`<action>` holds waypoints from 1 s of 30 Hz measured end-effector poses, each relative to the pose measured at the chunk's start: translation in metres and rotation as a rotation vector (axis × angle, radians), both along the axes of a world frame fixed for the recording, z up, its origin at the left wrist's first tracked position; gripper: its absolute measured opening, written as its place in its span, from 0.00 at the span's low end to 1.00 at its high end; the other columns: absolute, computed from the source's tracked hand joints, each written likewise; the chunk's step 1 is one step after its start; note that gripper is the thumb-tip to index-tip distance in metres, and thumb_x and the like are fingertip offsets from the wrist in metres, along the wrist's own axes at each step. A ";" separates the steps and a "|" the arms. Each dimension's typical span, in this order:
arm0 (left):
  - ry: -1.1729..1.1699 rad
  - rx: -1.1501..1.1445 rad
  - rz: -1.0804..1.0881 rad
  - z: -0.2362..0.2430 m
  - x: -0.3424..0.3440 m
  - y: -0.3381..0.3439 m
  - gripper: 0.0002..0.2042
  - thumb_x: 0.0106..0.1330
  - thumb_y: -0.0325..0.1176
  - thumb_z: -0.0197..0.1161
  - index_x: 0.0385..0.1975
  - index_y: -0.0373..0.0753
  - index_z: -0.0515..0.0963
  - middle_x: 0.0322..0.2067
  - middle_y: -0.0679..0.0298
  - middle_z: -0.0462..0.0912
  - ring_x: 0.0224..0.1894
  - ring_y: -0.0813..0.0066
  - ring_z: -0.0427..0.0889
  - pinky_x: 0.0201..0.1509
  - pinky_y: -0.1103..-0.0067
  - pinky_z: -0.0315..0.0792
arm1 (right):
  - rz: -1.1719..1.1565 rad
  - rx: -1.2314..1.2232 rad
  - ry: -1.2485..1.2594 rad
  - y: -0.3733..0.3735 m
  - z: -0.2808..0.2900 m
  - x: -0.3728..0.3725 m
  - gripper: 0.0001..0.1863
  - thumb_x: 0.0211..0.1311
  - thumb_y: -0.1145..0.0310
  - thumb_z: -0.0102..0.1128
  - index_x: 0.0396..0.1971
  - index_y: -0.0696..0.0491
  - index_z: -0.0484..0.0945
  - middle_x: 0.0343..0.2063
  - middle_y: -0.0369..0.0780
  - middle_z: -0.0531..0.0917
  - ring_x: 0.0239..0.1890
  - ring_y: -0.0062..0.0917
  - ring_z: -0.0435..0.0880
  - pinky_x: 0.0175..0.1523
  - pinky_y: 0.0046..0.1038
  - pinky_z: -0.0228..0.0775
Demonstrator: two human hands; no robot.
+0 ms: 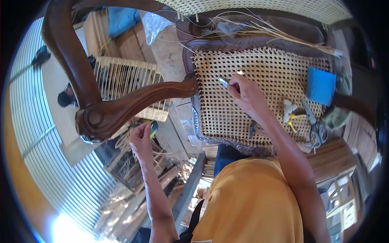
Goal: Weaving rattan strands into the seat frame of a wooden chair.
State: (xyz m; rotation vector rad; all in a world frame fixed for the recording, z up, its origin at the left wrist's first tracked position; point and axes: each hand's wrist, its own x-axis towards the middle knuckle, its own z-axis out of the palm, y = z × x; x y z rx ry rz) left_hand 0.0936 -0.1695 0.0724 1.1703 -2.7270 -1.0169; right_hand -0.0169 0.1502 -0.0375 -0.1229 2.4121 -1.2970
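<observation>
My right hand is over the woven cane seat of a dark carved wooden chair. Its fingers are closed round a small shiny metal tool, whose exact kind does not show. Out to the left of the seat, below the curved wooden armrest, my left hand is raised with its fingertips pinched together. Whatever may be between those fingertips is too small to make out. Loose cane ends stick out along the seat's upper left edge.
On the seat's right side lie a blue block, scissors and a yellow-handled tool. Long loose cane strands rest behind the seat, below the cane backrest. A slatted wooden frame stands at left.
</observation>
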 end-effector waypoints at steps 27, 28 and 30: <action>-0.390 0.473 -1.190 0.056 -0.296 0.027 0.10 0.71 0.34 0.57 0.46 0.36 0.76 0.36 0.63 0.84 0.27 0.89 0.72 0.29 0.89 0.63 | -0.661 -0.065 0.027 -0.071 0.002 0.092 0.07 0.63 0.69 0.58 0.34 0.56 0.71 0.21 0.47 0.81 0.23 0.44 0.81 0.29 0.40 0.71; -0.478 0.454 -1.253 0.032 -0.303 0.047 0.09 0.69 0.33 0.59 0.44 0.36 0.78 0.35 0.64 0.85 0.28 0.88 0.73 0.30 0.87 0.64 | -0.702 -0.028 0.001 -0.068 -0.001 0.098 0.07 0.63 0.69 0.58 0.34 0.56 0.71 0.21 0.47 0.81 0.23 0.44 0.81 0.29 0.40 0.71; -0.539 0.342 -1.290 0.045 -0.309 0.066 0.09 0.68 0.33 0.61 0.41 0.36 0.80 0.33 0.64 0.85 0.29 0.87 0.74 0.31 0.86 0.65 | -0.703 -0.027 -0.005 -0.075 0.011 0.089 0.06 0.63 0.70 0.58 0.34 0.55 0.72 0.21 0.46 0.81 0.23 0.43 0.81 0.29 0.39 0.72</action>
